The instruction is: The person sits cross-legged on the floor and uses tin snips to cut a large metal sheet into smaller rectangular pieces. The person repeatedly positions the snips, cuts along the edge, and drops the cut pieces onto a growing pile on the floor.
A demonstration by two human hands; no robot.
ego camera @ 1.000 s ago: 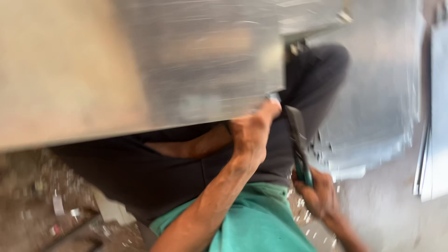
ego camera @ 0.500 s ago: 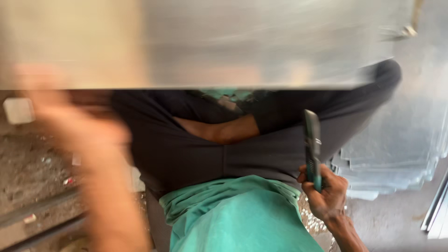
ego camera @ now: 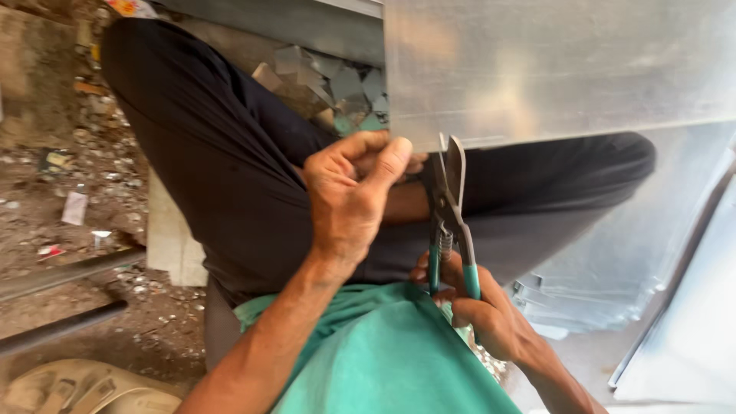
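A large shiny metal sheet [ego camera: 560, 69] lies across my crossed legs in black trousers [ego camera: 230, 169]. My left hand [ego camera: 349, 195] pinches its lower left corner between thumb and curled fingers. My right hand [ego camera: 479, 314] grips the teal handles of a pair of tin snips [ego camera: 448, 222]. The snips point up, and their blades stand slightly apart right at the sheet's lower edge, just right of my left thumb. My green shirt [ego camera: 383, 360] fills the bottom of the view.
More metal sheets [ego camera: 613, 268] are stacked on the floor at the right. Small metal offcuts [ego camera: 330, 84] lie beyond my knee. Dirt ground with litter, dark bars [ego camera: 61, 272] and a pale board [ego camera: 172, 245] are at the left.
My left hand swung from the left side in to the sheet's corner. My right hand brought the snips up and left until the blades met the sheet's edge. The view steadied.
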